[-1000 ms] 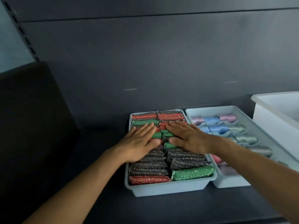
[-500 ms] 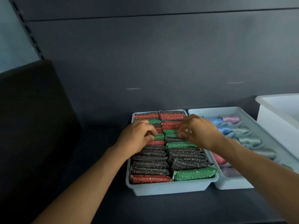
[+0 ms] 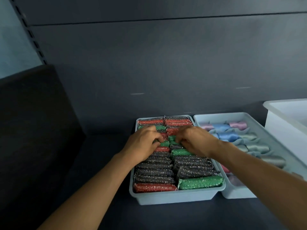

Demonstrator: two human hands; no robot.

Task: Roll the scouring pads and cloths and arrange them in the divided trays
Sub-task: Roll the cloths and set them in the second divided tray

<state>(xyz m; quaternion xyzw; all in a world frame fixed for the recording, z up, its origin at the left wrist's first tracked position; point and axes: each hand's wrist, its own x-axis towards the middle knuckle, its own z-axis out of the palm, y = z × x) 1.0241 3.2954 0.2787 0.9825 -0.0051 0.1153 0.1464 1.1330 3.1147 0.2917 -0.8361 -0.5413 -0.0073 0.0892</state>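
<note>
Now L hand & R hand pinch green pad rolls mid tray. Next, prob. tuck them flush w/ neighbours.

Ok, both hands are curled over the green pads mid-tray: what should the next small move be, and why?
Probably tuck the middle green pads down level with their neighbours. The left hand and right hand both curl fingertips onto them, and the rest of the tray already looks packed in tidy rows.

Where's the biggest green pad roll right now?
Head view: the green pad roll lies in the near right corner of the left tray, beside a red roll and in front of dark rolls.
</note>
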